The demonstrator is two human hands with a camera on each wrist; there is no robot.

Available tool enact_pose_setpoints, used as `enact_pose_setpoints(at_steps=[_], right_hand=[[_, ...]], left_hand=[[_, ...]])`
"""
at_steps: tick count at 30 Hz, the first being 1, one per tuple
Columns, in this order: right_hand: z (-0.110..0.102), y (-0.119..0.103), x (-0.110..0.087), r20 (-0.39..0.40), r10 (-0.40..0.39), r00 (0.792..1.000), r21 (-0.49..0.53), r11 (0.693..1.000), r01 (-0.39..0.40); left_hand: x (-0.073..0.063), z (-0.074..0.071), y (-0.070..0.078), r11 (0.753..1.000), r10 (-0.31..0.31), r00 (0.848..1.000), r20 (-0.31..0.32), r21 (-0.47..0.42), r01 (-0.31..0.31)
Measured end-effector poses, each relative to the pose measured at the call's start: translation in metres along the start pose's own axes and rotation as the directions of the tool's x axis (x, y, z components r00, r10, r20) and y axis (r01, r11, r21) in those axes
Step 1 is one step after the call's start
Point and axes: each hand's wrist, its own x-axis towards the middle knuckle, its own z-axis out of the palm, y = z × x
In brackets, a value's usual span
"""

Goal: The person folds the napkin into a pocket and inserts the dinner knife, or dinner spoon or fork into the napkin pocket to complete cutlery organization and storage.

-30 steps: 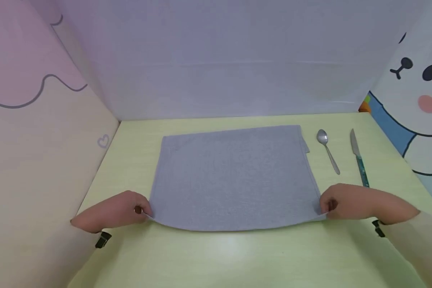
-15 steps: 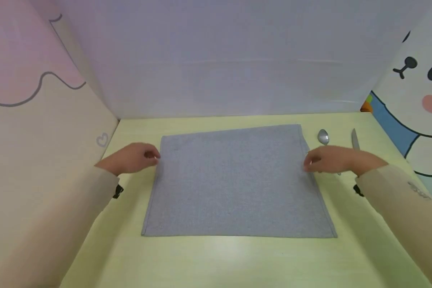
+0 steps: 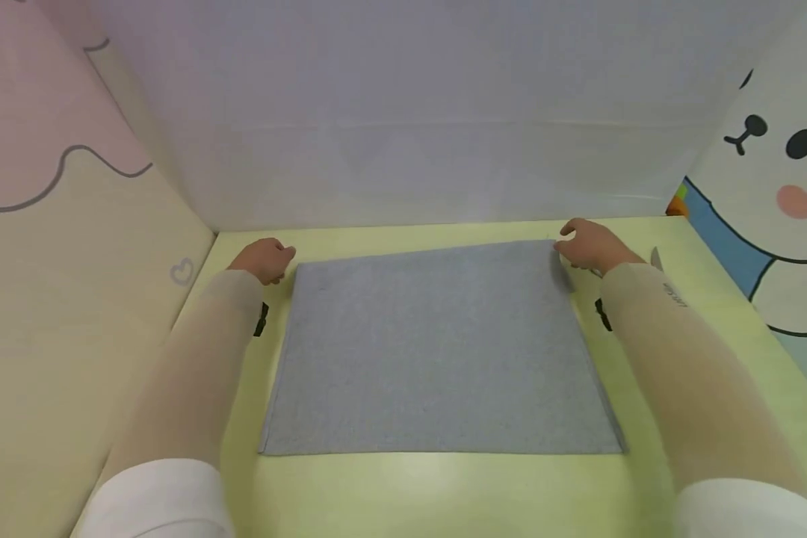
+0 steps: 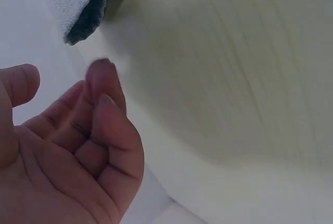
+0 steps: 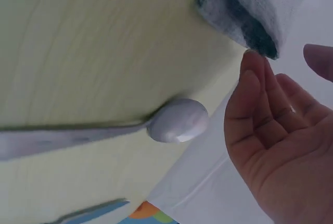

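In the head view, one rectangular grey woven cloth (image 3: 437,351) lies mid-frame on a pale yellow wood-grain tabletop (image 3: 430,489). Its upper edge slants up rightward, leaving a thin strip before the smooth lilac-grey back wall (image 3: 403,172), wider at the left end. More room runs below its lower edge, and the widest side margin is at right. Two hands are at its upper corners: the left hand (image 3: 264,260) just beside the upper-left one, the right hand (image 3: 593,245) at the upper-right. The right hand partly covers one spoon; one narrow metal knife (image 3: 657,259) shows only its tip beyond the right sleeve (image 3: 679,359).

In the left wrist view, one cloth corner juts into the upper left, apart from the left hand's loosely curved, released fingers.

In the right wrist view, the cloth corner sits at upper right. The right hand's bent fingertips meet or nearly meet it, contact unclear; the thumb stands off, so nothing is pinched. One shiny silver metal spoon (image 5: 177,120) lies centre-left, and the knife at lower left.
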Motion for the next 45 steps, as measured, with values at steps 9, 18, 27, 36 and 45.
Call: enact_pose_setpoints(at_steps=[9,18,27,36,45], right_hand=[[0.013,0.006,0.014,0.023,0.02,1.0,0.15,0.988,-0.024],[0.019,0.009,0.013,-0.074,0.103,0.992,0.354,0.932,-0.07],[0.027,0.01,0.021,-0.005,0.247,0.969,0.66,0.729,-0.183],[0.023,0.008,0.013,-0.061,0.176,0.982,0.635,0.766,-0.098],[0.002,0.0,-0.015,-0.309,0.106,0.945,0.737,0.655,0.167]], left_hand=[[0.008,0.01,-0.004,0.863,-0.037,0.979,0.201,-0.487,0.133],[0.007,0.022,0.003,0.723,-0.176,0.979,0.103,-0.661,0.2],[0.023,0.031,0.003,0.862,-0.231,0.973,0.014,-0.461,0.211],[0.022,0.028,0.012,0.887,-0.118,0.993,-0.015,-0.452,0.098],[-0.02,0.008,0.023,0.78,0.043,0.912,-0.407,-0.557,-0.286]])
